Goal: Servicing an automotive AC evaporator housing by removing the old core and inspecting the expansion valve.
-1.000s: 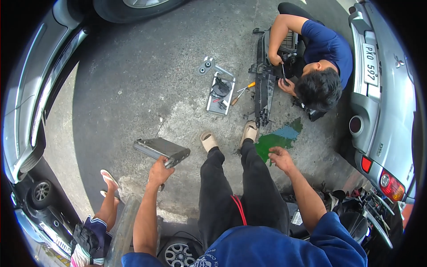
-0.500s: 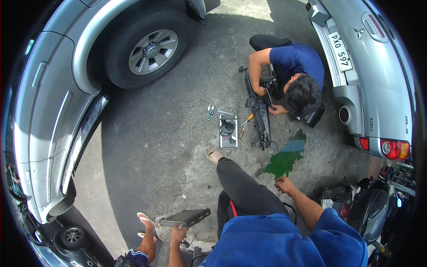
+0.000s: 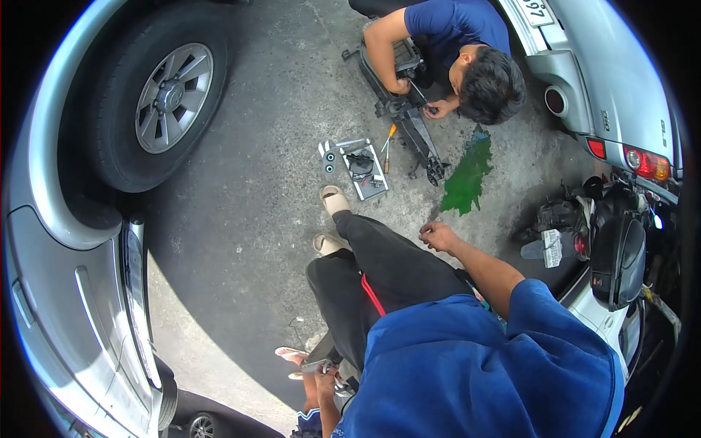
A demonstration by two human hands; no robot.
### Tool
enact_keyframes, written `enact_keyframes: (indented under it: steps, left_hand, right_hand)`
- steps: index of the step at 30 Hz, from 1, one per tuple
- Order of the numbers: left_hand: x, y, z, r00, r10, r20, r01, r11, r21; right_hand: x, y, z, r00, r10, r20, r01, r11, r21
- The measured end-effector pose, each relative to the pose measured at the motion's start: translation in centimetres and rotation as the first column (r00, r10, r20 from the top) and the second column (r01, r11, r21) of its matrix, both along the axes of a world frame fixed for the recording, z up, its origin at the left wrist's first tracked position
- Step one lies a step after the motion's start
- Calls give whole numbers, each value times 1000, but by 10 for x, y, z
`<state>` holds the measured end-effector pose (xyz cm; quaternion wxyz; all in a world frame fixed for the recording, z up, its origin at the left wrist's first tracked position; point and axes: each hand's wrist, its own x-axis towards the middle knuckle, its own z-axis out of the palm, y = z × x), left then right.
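My left hand point(image 3: 326, 379) is low in the view, closed on a flat grey rectangular part point(image 3: 317, 366) seen nearly edge-on; its exact kind does not show. Above the ground by my thigh hangs my right hand point(image 3: 438, 237), fingers loosely curled, with nothing visible in them. Ahead, a co-worker point(image 3: 467, 66) bends over a long black plastic housing point(image 3: 416, 135). One of the co-worker's hands point(image 3: 440, 109) is at a thin tool point(image 3: 418, 90) on it. A finned rectangular core point(image 3: 371, 191) lies near my foot with small black parts point(image 3: 361, 166) on it.
A screwdriver with an orange handle point(image 3: 392, 131) lies by the core. Green liquid point(image 3: 467, 175) is spilled on the concrete. A silver vehicle's wheel point(image 3: 174, 96) stands left, another silver vehicle point(image 3: 613, 95) right, with a motorcycle point(image 3: 617, 255) below it. Another person's sandalled foot point(image 3: 292, 355) is beside my left hand.
My view has shifted and I have turned, so the co-worker and parts appear higher and farther left. The flat part in my left hand now shows a narrower side, partly hidden by my leg.
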<state>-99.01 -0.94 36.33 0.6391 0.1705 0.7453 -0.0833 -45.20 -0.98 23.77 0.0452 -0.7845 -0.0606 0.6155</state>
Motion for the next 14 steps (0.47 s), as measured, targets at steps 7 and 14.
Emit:
enact_keyframes:
  steps: [7, 14]
  left_hand:
    - [-30, 139, -22, 992, -93, -87, 108, 976, 190]
    - [-32, 312, -52, 924, -380, -39, 377, 892, 249]
  right_hand:
    - [-26, 72, 27, 994, -99, 51, 99, 995, 7]
    - [-59, 157, 50, 968, -247, 55, 242, 968, 71]
